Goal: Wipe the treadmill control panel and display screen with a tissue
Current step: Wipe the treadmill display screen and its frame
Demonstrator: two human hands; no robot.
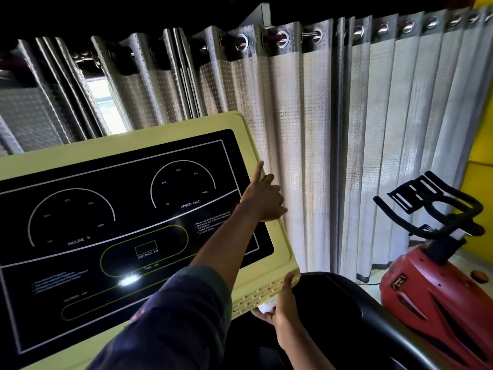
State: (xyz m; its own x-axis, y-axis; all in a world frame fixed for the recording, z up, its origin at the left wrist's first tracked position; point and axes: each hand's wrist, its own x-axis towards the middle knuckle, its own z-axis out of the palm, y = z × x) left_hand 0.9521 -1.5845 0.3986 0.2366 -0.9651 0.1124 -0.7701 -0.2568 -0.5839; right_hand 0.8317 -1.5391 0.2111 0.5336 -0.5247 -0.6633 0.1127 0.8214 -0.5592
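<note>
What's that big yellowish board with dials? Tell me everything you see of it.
The control panel is a wide, tilted slab with a pale yellow-green, plastic-looking frame and a vented lower edge. Its glossy black display screen, unlit, bears white incline, speed and distance markings and a glare spot. The left hand grips its right edge; the right hand holds a white tissue at its lower right corner.

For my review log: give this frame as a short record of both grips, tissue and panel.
left grip: holds right rim of pale yellow-green plastic treadmill control panel
right grip: pinches crumpled white tissue under panel's lower right corner
screen: black glossy display screen, unlit, tissue not on it
nearby: red exercise bike, grey eyelet curtain
</note>
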